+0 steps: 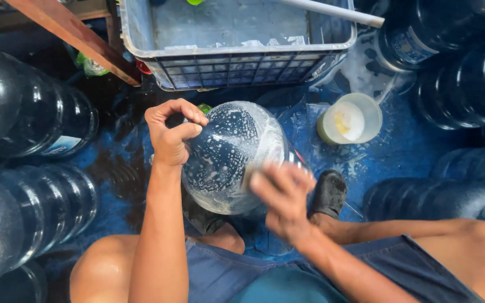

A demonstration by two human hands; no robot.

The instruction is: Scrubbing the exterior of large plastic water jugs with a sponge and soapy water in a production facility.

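Because the big, round, clear plastic water bottle (232, 157) is coated in white soap foam, it looks slippery, and its thin rounded wall gives little to pinch; my judgement is that it is light if empty, stiff enough to keep its shape, and best steadied from both sides or at its edge. It stands on the wet blue floor (405, 146) between the person's knees, in front of the grey plastic crate (237, 67). Dark bottles (23, 129) are stacked at the left. The left hand (170, 132) is curled nearly closed, its grip pinched with thumb and fingertips against the bottle's upper left side. The right hand (283, 197) is blurred, pressed to the bottle's lower right; whether it clasps something I cannot tell. A pale round plastic bowl (350, 118) sits further right.
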